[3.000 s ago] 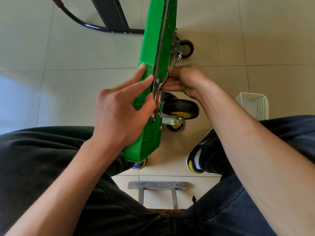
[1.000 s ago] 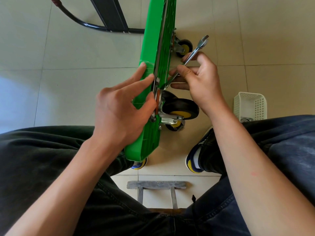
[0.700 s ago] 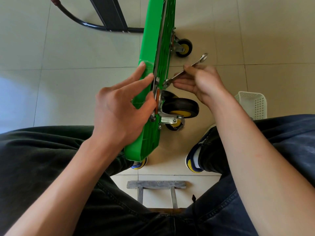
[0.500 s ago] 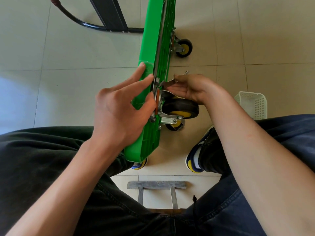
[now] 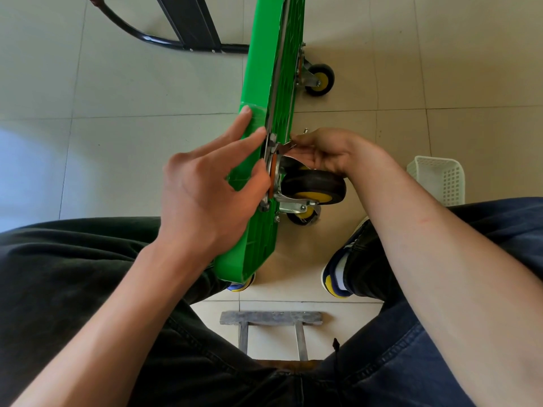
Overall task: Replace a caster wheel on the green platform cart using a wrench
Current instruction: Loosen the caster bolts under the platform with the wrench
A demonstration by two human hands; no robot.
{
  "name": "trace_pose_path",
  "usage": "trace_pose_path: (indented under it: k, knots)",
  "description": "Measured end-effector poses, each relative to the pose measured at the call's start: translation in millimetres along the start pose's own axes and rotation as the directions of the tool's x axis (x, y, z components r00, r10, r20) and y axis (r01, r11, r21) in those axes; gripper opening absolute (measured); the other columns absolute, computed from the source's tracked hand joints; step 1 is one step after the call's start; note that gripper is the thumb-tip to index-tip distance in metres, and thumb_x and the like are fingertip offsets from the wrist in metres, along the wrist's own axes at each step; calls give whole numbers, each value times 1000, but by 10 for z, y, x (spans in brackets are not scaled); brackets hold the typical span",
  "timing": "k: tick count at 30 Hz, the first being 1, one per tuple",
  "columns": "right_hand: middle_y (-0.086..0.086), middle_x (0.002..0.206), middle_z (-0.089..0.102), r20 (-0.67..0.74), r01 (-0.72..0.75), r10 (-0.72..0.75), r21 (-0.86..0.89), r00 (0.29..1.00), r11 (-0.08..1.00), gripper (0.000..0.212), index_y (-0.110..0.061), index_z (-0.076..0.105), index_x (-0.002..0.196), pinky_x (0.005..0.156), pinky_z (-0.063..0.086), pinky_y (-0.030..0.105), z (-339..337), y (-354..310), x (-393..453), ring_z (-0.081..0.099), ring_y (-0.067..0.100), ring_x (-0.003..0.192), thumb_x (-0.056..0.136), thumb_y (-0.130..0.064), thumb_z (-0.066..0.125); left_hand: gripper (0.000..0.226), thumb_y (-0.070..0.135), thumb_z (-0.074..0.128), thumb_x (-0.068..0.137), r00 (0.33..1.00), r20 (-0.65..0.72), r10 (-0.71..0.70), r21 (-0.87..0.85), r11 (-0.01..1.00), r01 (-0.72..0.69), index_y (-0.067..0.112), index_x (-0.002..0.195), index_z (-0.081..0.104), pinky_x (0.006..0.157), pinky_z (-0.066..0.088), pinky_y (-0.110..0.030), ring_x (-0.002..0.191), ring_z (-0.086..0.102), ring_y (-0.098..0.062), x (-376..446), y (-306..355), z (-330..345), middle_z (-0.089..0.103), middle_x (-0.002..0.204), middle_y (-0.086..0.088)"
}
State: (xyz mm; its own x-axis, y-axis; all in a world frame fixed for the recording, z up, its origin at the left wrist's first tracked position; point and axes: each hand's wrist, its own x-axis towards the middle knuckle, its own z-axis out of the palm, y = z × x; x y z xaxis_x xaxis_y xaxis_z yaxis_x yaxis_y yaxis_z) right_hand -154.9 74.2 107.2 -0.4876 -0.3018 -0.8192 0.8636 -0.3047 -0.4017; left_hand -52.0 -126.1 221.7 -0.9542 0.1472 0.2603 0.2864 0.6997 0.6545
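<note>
Caster wheel (image 5: 313,187) bolted at near end of green platform cart (image 5: 262,118) tipped on edge, top cut off. Left hand (image 5: 211,189) spread flat against deck. Right hand (image 5: 326,151) clenched around wrench (image 5: 286,146), shaft mostly hidden, head at mounting plate.

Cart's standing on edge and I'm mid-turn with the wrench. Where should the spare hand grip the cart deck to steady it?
Grip the green cart deck along its upper edge, from its smooth top face, opposite the near caster. The left hand is already there, fingers on that face and thumb at the caster plate, away from the right hand and the wrench.
</note>
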Motion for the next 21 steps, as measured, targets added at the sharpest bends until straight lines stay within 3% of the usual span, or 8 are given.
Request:
trace_pose_path:
  k: [5,8,14,18,21]
  knots:
    - [20,82,76,-33,57,-59,-45,998,997,17,4,59,110,55,62,30,64,-39,-49,77,25,68,104,-11,52,33,27,67,92,1000,21,-7,7,1000,7,19,123,73,67,62,-34,77,76,-25,-1,2,-12,63,137,1]
    - [24,94,75,-91,207,-229,-206,969,956,32,7,55,130,61,62,33,143,-99,-109,78,31,77,104,-11,54,33,28,66,92,1000,21,-5,16,1000,5,19,123,74,66,62,-35,76,76,-28,4,2,-19,63,137,2]
    - [17,86,76,-81,512,-616,-475,784,715,30,-3,51,129,67,64,47,336,-94,-405,76,35,72,101,-10,60,32,23,68,91,1000,7,-6,12,1000,6,19,122,75,69,61,-34,82,76,-20,0,-7,-8,64,136,2]
    - [19,93,73,-19,600,-766,-610,642,518,23,-12,58,115,68,63,54,380,49,-509,75,33,79,95,-22,66,32,22,68,90,1000,6,-12,13,1000,12,20,122,75,70,61,-34,79,76,-23,0,-11,0,64,136,2]
    - [15,92,76,4,636,-789,-594,614,492,22,-9,56,118,72,64,51,353,134,-579,76,26,82,98,-16,63,32,23,68,90,1000,11,-14,16,1000,14,21,122,74,68,61,-35,77,76,-27,3,-14,1,63,136,2]
